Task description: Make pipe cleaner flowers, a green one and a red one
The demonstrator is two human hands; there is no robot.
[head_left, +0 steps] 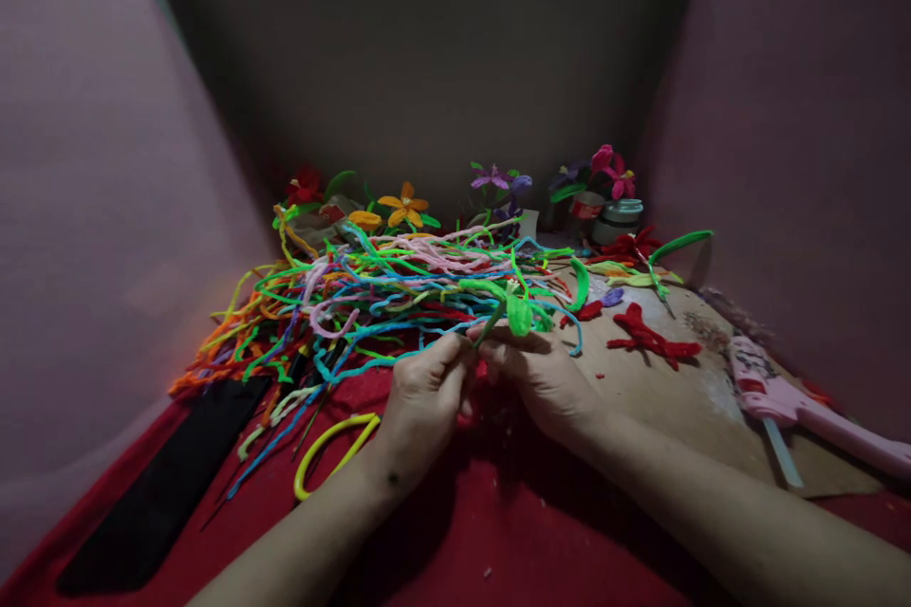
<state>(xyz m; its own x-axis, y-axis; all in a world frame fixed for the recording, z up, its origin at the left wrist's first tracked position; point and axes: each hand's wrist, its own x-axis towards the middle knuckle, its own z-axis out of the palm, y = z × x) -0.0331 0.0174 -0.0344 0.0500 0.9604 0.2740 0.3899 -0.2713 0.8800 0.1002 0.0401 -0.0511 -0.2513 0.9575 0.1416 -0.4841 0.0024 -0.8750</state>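
Observation:
A green pipe-cleaner flower (519, 313) with a leaf and a thin stem rises between my two hands, in front of the heap of pipe cleaners. My left hand (427, 394) is closed around the lower stem, its thumb on top. From the other side my right hand (541, 377) pinches at the same stem, just under the flower head. The fingers partly hide the stem's lower end. Close to my left wrist, a yellow loop (303, 465), like a scissors handle, lies on the red cloth (491, 531).
Loose multicoloured pipe cleaners (399, 285) spread behind my hands. To the right, a cardboard sheet (641, 398) carries red pipe-cleaner petals (651, 340) and a pink glue gun (765, 389). A black flat object (163, 493) lies left. Finished flowers (404, 205) and a jar (618, 221) stand behind.

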